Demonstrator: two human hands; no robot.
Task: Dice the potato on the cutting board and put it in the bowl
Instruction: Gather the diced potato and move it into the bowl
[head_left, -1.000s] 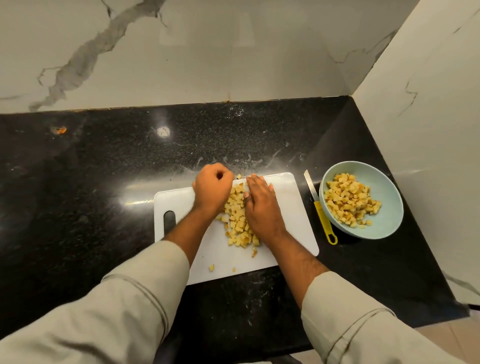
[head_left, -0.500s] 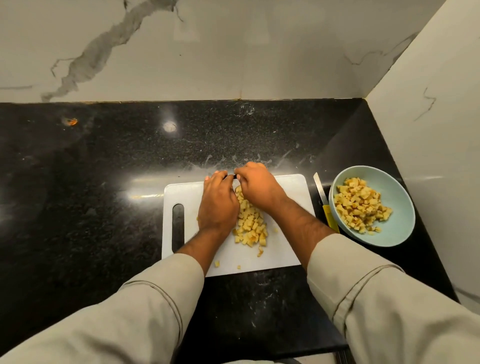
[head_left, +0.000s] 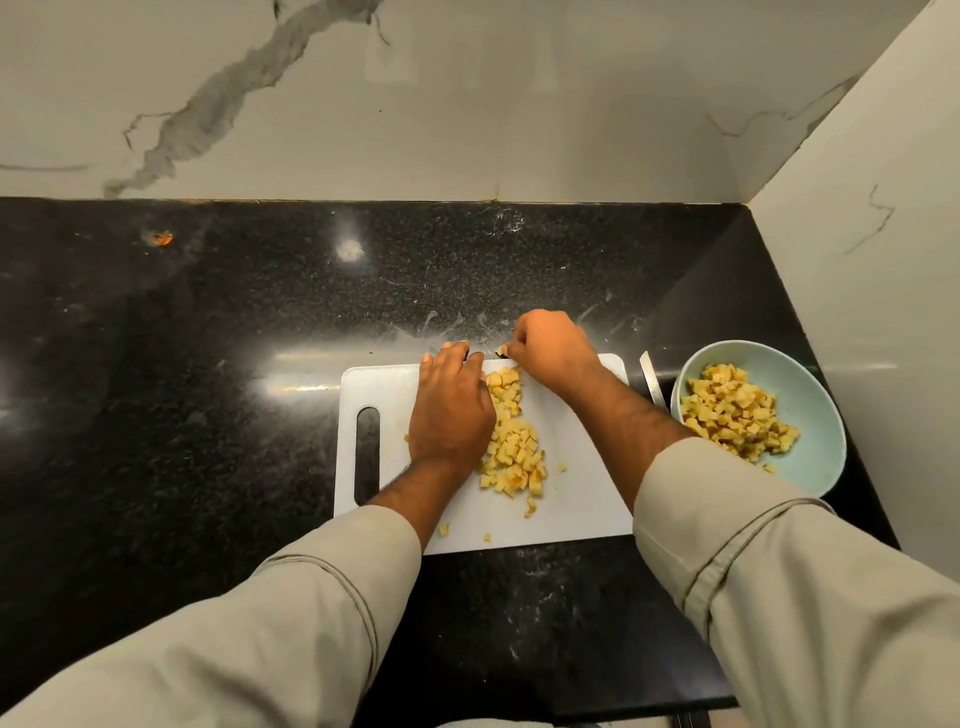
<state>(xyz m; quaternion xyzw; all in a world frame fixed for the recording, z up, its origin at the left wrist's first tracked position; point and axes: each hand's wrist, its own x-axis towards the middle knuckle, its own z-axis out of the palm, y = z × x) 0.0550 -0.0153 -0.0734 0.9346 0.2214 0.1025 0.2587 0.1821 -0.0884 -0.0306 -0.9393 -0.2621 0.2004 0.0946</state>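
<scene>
Diced potato (head_left: 511, 447) heaped mid-board, just right of the left hand's (head_left: 449, 413) flat, straightened fingers, which rest along the pile. Right hand (head_left: 553, 348) at the cutting board's (head_left: 576, 493) far edge, fingers curled, pinching a stray cube. Bowl (head_left: 815, 415) part-filled, well right of both hands. Risk: loose cubes slip off the far edge onto the counter (head_left: 208, 364); knife (head_left: 652, 382) lies on the route to the bowl.

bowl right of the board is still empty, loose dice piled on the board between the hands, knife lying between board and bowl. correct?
Not quite: the head view shows the bowl already holds diced potato. The rest stands: dice pile on the board, knife between.
</scene>
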